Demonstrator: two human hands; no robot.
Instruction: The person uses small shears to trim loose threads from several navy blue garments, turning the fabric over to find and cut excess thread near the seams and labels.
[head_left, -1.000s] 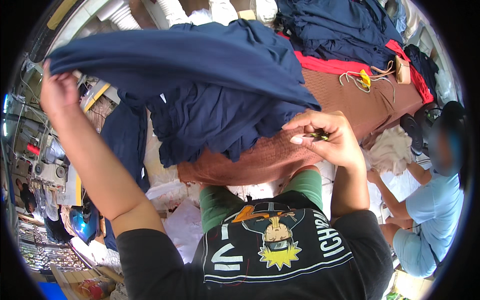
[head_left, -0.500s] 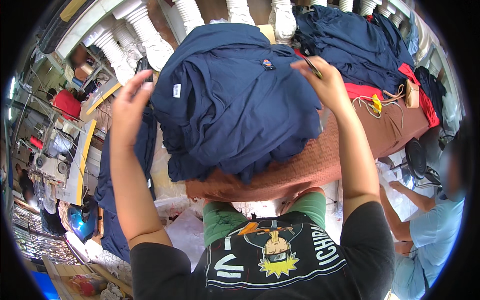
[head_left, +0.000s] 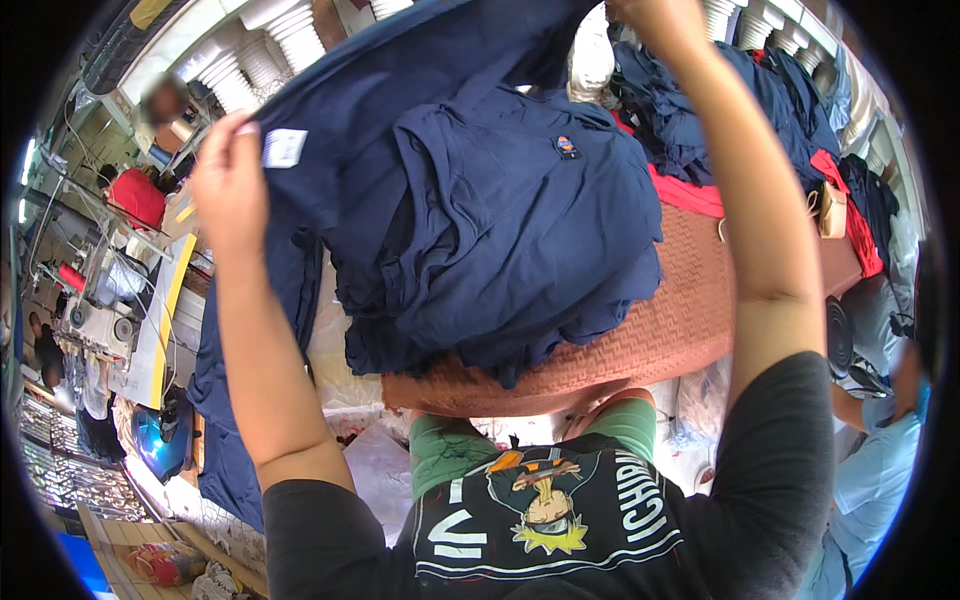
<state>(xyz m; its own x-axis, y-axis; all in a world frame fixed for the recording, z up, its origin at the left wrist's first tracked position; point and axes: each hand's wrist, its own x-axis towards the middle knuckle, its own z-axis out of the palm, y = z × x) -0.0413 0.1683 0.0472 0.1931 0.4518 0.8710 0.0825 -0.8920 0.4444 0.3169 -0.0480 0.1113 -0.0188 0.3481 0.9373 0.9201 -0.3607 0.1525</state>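
Navy garment (head_left: 415,62), long axis rising rightward, (white-tagged)

White lettering (head_left: 650,497) on black shirt (head_left: 755,475)

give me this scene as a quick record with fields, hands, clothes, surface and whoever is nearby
left hand: gripping the edge of a held-up navy garment, beside its white label
right hand: near the garment's other end; fingers cut off by the picture's top edge
clothes: navy pile below; second navy pile and red cloth upper right
surface: brown cover
nearby: person in light blue, right
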